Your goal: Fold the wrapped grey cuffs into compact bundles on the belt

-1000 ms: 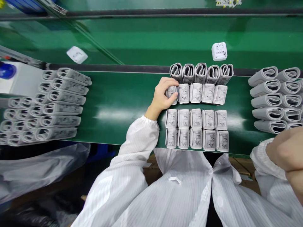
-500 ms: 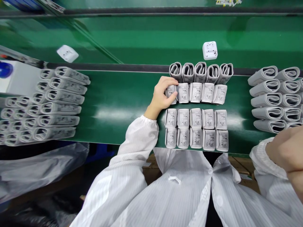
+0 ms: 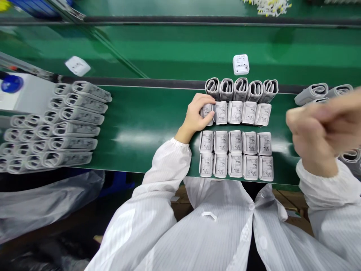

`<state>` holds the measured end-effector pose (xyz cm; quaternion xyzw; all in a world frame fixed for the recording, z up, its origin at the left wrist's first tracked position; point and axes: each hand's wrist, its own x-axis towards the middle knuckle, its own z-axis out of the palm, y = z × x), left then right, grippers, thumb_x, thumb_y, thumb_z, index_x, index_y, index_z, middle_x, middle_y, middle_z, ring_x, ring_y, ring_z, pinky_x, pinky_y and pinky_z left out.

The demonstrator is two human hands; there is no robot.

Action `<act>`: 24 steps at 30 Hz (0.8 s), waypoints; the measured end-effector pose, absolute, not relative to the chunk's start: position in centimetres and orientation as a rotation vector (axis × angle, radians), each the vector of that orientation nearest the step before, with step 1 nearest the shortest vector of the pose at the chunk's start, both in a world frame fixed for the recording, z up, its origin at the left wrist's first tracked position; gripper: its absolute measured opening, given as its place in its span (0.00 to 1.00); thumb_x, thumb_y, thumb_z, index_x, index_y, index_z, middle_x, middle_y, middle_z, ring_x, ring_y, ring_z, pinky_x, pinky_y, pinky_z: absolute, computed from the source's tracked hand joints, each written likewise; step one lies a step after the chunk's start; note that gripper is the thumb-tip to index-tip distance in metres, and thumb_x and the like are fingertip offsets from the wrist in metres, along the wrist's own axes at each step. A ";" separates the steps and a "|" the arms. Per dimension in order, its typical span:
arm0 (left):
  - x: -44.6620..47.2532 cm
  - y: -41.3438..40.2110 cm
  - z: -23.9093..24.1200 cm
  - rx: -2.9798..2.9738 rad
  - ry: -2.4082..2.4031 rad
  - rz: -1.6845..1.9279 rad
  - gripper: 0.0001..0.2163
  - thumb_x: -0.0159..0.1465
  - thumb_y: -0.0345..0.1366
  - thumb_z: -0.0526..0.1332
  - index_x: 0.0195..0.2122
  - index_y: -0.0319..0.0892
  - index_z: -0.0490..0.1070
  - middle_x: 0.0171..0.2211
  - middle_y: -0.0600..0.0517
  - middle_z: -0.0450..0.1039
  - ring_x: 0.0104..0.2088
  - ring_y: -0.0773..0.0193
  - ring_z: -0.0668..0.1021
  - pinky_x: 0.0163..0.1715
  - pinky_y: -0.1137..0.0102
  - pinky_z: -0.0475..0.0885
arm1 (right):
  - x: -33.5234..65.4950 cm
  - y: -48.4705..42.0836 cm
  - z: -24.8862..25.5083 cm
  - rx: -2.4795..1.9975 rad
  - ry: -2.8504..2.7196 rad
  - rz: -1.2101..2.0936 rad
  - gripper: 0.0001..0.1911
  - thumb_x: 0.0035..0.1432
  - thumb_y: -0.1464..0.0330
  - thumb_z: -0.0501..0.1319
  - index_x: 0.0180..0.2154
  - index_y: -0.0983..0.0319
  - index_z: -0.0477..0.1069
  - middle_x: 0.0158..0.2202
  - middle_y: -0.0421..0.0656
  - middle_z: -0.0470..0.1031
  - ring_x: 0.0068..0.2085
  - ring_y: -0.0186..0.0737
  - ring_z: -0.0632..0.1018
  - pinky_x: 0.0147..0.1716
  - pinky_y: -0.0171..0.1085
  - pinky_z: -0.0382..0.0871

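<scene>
My left hand (image 3: 197, 114) is closed around the leftmost rolled grey cuff (image 3: 207, 110) of a row on the green work surface. Thumb and fingers press on its sides, hiding part of it. More cuffs with printed drawings lie beside it, and a row of cuffs (image 3: 240, 89) standing with their coiled ends up adjoins it behind. Nearer my body are two further rows of printed cuffs (image 3: 235, 141). Smeared by motion, my right hand (image 3: 321, 131) is raised over the right side, its fingers seemingly curled; whether anything is in it cannot be made out.
Stacked rolled cuffs (image 3: 76, 128) fill the left end of the green bench (image 3: 146, 124). More cuffs (image 3: 311, 93) lie at the right, partly behind my right hand. White square devices (image 3: 241, 64) rest on the green surface beyond the dark rail. A white box (image 3: 31, 92) stands far left.
My right hand has come up from the lower right edge and inward over the right-hand cuffs. My left hand stays on the same cuff; the view has shifted slightly.
</scene>
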<state>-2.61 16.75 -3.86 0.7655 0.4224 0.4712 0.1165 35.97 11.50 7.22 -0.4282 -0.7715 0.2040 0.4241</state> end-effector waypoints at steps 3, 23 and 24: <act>-2.3 16.8 -3.8 2.238 1.247 1.382 0.25 0.76 0.64 0.62 0.54 0.49 0.81 0.52 0.42 0.87 0.56 0.44 0.86 0.61 0.41 0.83 | 34.3 16.2 3.8 -1.039 -1.486 0.484 0.26 0.72 0.39 0.72 0.38 0.50 0.69 0.26 0.34 0.65 0.21 0.37 0.65 0.21 0.45 0.58; -2.2 16.6 -3.6 2.245 1.226 1.352 0.24 0.78 0.65 0.59 0.56 0.52 0.79 0.54 0.43 0.86 0.57 0.44 0.86 0.61 0.39 0.83 | 36.1 18.4 -1.8 -1.385 -1.768 0.544 0.20 0.72 0.45 0.67 0.38 0.53 0.74 0.23 0.34 0.64 0.24 0.38 0.63 0.29 0.43 0.59; -2.3 16.6 -3.7 2.252 1.212 1.366 0.24 0.78 0.64 0.59 0.56 0.51 0.79 0.54 0.43 0.86 0.57 0.44 0.86 0.61 0.39 0.83 | 36.1 18.4 -2.0 -1.375 -1.771 0.521 0.20 0.72 0.45 0.67 0.38 0.53 0.74 0.23 0.34 0.64 0.24 0.38 0.63 0.28 0.43 0.59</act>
